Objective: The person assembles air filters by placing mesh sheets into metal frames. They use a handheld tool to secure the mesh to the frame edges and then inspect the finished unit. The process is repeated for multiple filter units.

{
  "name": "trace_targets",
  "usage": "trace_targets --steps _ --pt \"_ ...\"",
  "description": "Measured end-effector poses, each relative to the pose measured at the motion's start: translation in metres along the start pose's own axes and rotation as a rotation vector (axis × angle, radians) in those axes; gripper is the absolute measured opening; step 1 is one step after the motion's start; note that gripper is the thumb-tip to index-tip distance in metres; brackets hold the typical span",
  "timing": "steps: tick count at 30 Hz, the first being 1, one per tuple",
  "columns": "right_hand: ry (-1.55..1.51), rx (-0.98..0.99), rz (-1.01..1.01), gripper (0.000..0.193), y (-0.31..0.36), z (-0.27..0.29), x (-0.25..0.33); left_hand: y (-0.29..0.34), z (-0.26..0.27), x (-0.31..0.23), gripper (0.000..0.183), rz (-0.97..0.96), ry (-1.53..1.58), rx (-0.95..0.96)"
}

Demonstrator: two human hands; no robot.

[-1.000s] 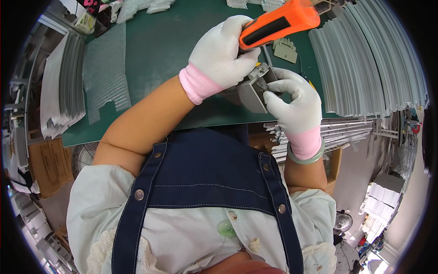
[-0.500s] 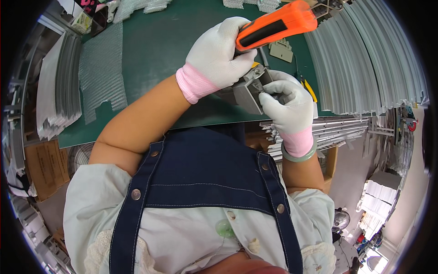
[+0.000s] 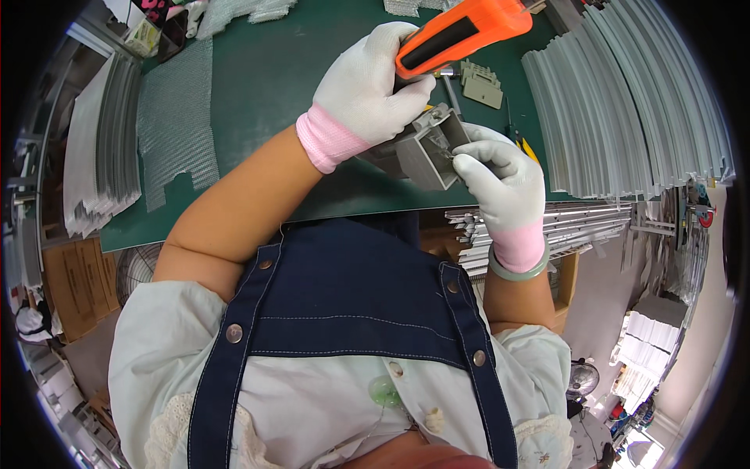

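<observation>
My gloved left hand (image 3: 366, 90) is closed round an orange hand tool (image 3: 465, 33) with a black inset panel; its exact kind does not show. Below that hand is a grey box-shaped piece (image 3: 426, 162) with an open end facing right. Something small and shiny (image 3: 439, 141) shows inside its opening. My gloved right hand (image 3: 500, 168) is at the opening, thumb and fingers pinched together near the rim. What those fingertips hold, if anything, is too small to name. A yellow bit shows by the left thumb, mostly hidden.
Grey-white strips are stacked at right (image 3: 625, 109) and left (image 3: 98, 144) of the green tabletop (image 3: 266, 94). Bubble wrap (image 3: 178, 117) lies at left. A beige part (image 3: 481, 84) and a yellow-handled tool (image 3: 529, 150) lie beyond my right hand. Metal profiles (image 3: 547, 223) jut below the table edge.
The orange tool and my left hand have shifted slightly left and up. The box's open end has turned more into view, and my right hand has moved slightly right.
</observation>
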State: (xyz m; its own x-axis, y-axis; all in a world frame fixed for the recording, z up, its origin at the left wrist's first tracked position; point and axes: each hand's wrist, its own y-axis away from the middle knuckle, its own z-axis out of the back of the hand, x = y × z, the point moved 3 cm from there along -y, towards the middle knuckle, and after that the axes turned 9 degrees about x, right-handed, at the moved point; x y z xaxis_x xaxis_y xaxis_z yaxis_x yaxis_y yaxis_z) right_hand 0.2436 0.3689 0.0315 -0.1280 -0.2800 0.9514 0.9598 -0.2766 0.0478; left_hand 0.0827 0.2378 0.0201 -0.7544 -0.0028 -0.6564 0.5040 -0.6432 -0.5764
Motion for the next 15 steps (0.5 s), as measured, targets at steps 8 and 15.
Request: trace_targets --steps 8,15 --pt "0.672 0.001 0.350 0.021 0.012 -0.001 0.020 0.001 -0.002 0.003 0.046 0.011 0.035 0.018" --pt "0.831 0.051 0.437 0.023 0.024 0.001 0.034 0.000 -0.001 0.004 0.045 -0.025 0.019 -0.011"
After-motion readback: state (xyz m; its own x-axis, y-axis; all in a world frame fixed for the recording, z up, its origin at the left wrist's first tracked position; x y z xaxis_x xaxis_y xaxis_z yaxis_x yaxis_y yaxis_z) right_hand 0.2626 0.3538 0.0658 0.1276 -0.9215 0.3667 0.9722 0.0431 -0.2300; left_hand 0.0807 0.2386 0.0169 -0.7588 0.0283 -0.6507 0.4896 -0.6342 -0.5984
